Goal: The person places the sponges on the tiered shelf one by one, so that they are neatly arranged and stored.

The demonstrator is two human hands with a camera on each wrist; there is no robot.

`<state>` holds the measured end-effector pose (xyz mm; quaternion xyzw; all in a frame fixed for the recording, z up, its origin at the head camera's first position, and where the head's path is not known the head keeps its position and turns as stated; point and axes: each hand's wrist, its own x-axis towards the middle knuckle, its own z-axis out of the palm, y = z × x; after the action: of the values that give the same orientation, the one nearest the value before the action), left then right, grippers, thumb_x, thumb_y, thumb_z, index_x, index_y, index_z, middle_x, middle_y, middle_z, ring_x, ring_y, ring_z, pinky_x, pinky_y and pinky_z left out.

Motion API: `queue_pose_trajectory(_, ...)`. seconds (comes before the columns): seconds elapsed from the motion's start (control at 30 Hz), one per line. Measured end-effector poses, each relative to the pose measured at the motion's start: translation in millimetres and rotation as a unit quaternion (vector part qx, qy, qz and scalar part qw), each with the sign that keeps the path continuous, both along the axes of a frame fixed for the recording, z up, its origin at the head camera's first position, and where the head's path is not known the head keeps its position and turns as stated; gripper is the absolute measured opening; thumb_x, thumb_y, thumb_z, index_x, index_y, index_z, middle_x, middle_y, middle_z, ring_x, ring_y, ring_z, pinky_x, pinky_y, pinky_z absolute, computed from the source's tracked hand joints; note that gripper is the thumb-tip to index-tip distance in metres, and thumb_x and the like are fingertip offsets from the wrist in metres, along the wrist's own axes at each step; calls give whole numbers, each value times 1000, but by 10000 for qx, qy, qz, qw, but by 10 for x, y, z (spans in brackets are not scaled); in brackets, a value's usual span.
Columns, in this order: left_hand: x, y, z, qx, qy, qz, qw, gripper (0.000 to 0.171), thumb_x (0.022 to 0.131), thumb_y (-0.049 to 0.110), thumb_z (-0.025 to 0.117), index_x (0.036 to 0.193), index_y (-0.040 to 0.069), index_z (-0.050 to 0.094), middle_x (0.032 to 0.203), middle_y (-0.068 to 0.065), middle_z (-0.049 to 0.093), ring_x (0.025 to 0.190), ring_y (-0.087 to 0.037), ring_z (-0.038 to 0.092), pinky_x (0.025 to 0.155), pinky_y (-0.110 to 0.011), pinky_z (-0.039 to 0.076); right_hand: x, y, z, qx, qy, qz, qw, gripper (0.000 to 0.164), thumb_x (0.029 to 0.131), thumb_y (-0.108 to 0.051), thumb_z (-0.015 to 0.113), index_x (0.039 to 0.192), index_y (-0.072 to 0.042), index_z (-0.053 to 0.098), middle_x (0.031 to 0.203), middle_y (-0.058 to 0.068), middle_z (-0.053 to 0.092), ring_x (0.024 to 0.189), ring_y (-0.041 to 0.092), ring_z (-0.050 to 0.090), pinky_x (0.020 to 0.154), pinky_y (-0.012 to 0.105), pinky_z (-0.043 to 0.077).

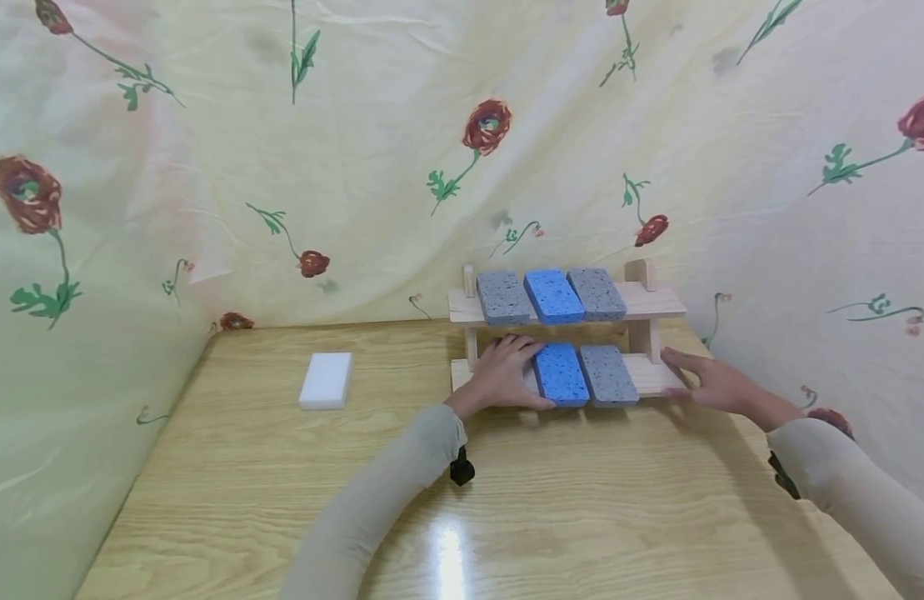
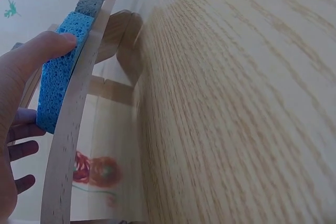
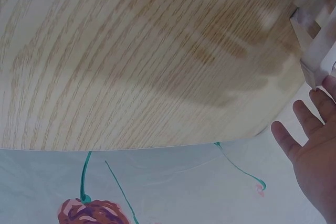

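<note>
A two-tier wooden shelf (image 1: 660, 302) stands at the back right of the table. On its lower board, my left hand (image 1: 502, 373) grips a blue sponge (image 1: 561, 375), thumb at the near edge and fingers toward the far one. The left wrist view shows the thumb against this blue sponge (image 2: 62, 72), other fingers spread beyond it. Right beside it lies a grey sponge (image 1: 608, 377). At the board's right end, my right hand (image 1: 720, 385) touches the wood with extended fingers. The right wrist view shows these fingers (image 3: 310, 121) spread by the shelf end (image 3: 315, 66).
The upper board holds a grey sponge (image 1: 504, 297), a blue sponge (image 1: 555, 296) and another grey sponge (image 1: 596, 293). A white block (image 1: 327, 380) lies farther left on the wooden table (image 1: 229, 475). Flower-patterned cloth (image 1: 357, 167) hangs behind and at both sides.
</note>
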<state>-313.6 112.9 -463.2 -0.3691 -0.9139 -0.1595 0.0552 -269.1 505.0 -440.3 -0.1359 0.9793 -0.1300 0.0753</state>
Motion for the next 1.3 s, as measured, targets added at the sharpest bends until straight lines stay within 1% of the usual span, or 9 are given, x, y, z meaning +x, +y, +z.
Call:
queue_pose_trajectory(0.23,5,16,-3,-28,31,22,10000,105,72,74,76,155,19,45,154,-2,49,143,-24,44,116,-50,40,-10,-5,-2,4,-7,15,10000,86,94,-46,70,152,8,37,156,33,36,141,57,36,108,70,35)
queue_pose_trajectory(0.47,-2,34,-28,30,97,-30,9999,106,71,75,75,154,17,46,154,-6,49,143,-26,44,115,-52,41,-5,-4,8,21,-19,27,10000,86,94,-45,70,152,8,37,156,34,36,140,58,36,107,70,35)
queue_pose_trajectory(0.6,1,48,-34,-30,124,-21,9999,106,72,76,75,156,19,44,155,-4,48,143,-25,44,115,-51,41,14,-12,15,-17,2,7,10000,86,94,-46,70,152,8,37,156,33,35,140,57,35,108,70,35)
queue_pose_trajectory(0.83,8,88,-17,-175,129,76,9997,109,70,80,72,157,21,42,156,-3,48,144,-24,43,116,-50,40,9,-17,20,-77,6,36,10000,86,93,-44,71,151,10,37,156,34,36,140,58,35,108,70,34)
queue_pose_trajectory(1.03,23,116,8,-240,131,119,9996,109,70,81,72,157,22,42,155,-2,48,142,-23,44,116,-48,40,6,-25,25,-89,6,50,9999,86,93,-43,72,151,10,38,155,34,36,140,57,36,108,69,35)
queue_pose_trajectory(1.3,20,133,-17,-235,133,140,9995,108,70,80,72,156,20,44,155,-2,49,142,-23,44,116,-49,40,3,-21,19,-69,-43,43,10000,87,93,-44,71,152,10,36,156,34,35,141,57,35,109,70,34)
